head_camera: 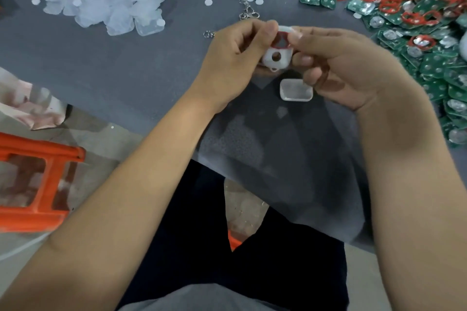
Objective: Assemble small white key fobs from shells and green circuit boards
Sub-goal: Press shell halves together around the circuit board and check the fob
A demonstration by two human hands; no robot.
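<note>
- You have no readable text, label, brand, number or sign anywhere in this view.
- The green circuit boards [429, 68] heaped at your right carry only pale dots and discs, too blurred to read as marks.

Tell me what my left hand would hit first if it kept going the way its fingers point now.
Probably your right hand. The left hand points rightward across the white shell both hands pinch, so the right fingers on the shell's far side lie first in line. Depth is hard to judge.
</note>
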